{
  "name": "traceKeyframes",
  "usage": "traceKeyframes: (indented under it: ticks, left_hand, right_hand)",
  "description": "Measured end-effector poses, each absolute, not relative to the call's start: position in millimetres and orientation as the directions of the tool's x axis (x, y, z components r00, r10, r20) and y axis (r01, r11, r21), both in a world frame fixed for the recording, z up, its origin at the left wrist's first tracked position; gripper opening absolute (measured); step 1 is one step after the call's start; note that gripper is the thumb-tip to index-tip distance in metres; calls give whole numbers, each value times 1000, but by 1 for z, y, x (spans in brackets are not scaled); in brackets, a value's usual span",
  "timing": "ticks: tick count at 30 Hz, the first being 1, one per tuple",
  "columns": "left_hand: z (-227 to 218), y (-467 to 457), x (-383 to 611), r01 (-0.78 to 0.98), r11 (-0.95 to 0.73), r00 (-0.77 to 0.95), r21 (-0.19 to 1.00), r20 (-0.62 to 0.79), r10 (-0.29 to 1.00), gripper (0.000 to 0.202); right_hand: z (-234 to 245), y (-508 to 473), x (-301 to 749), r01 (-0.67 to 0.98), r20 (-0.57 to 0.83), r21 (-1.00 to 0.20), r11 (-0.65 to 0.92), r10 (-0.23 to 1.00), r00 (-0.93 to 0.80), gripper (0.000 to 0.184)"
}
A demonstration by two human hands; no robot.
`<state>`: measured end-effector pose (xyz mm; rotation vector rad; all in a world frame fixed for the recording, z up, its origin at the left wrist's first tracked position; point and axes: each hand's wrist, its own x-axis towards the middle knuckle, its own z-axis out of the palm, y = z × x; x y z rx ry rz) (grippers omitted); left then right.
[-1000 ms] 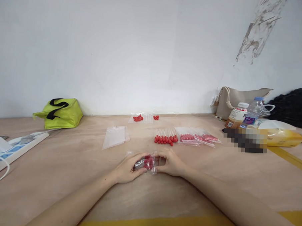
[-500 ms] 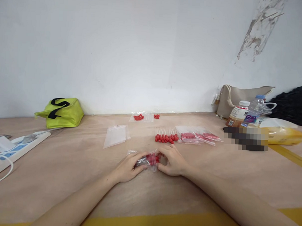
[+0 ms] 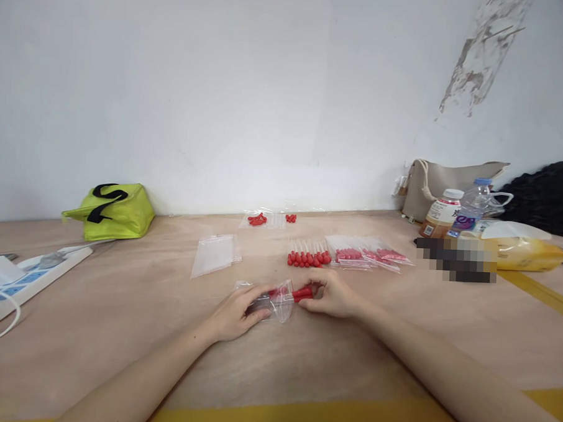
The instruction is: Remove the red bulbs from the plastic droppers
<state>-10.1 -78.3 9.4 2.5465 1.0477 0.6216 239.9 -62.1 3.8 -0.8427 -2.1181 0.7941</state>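
Note:
My left hand (image 3: 240,310) is closed around a clear plastic bag (image 3: 284,307) just above the tabletop. Some red shows through its film; the rest is covered by my fingers. At the bag's right-hand opening, my right hand (image 3: 331,293) pinches red bulb-ended pieces (image 3: 302,294), which stick out of the bag towards my fingertips. Behind the hands lies a row of red bulbs with thin pale stems (image 3: 308,259). To its right are flat clear bags with red pieces inside (image 3: 370,255). A stack of flat clear bags (image 3: 214,255) rests to the left.
Loose red pieces (image 3: 257,219) lie on clear film near the wall. A lime-green bag (image 3: 118,213) and a white power strip (image 3: 40,281) are on the left. On the right stand a drink bottle (image 3: 442,215), a water bottle (image 3: 473,204), a yellow tissue pack (image 3: 529,250) and a beige bag (image 3: 442,174).
My right hand has shifted right, away from the bag's mouth, and the red pieces in its fingers now reach further out of the bag. My left hand stays almost in place.

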Motion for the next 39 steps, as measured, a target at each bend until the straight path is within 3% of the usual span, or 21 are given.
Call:
traceKeyframes:
  ticks: [6, 12, 15, 18, 20, 22, 25, 26, 30, 34, 36, 39]
  left_hand:
    - [12, -76, -17, 559, -711, 677, 428, 259, 689, 44]
    - [18, -76, -22, 545, -723, 701, 424, 243, 671, 43]
    - [21, -77, -26, 555, -688, 692, 467, 199, 694, 44]
    - [24, -72, -26, 557, -608, 611, 566, 218, 761, 37]
    - [25, -63, -21, 552, -511, 482, 658, 248, 840, 30]
    - [27, -47, -11, 507, -327, 329, 798, 171, 929, 26]
    - [30, -16, 8, 206, 92, 202, 974, -134, 970, 19]
    - [31, -5, 14, 163, 131, 191, 978, -161, 968, 18]
    - [32, 30, 31, 105, 189, 182, 976, -206, 961, 14]
    - [26, 47, 39, 107, 208, 196, 972, -226, 954, 6]
    - [23, 49, 41, 111, 206, 199, 972, -225, 954, 4]
    - [20, 49, 42, 119, 198, 188, 973, -218, 958, 9]
  right_hand:
    - [3, -45, 260, 62, 245, -949, 310, 844, -477, 28]
    - [21, -32, 287, 14, -10, -1000, -5, 933, -359, 28]
    - [29, -26, 299, -145, -32, -987, -67, 972, -234, 27]
    - [32, -21, 297, -239, 34, -971, 17, 997, -69, 28]
    - [33, -16, 285, -156, 142, -978, 141, 990, 2, 29]
    - [32, -11, 265, 42, 307, -951, 306, 952, 12, 29]
    - [26, -2, 228, 404, 604, -716, 570, 795, -52, 18]
    - [24, 1, 216, 488, 639, -637, 596, 763, -97, 15]
    - [13, 8, 183, 734, 613, -352, 581, 735, -289, 20]
    - [7, 8, 173, 824, 584, -148, 546, 721, -373, 21]
    - [7, 7, 173, 845, 578, -85, 528, 717, -390, 21]
    - [9, 2, 178, 865, 585, -110, 489, 736, -341, 24]
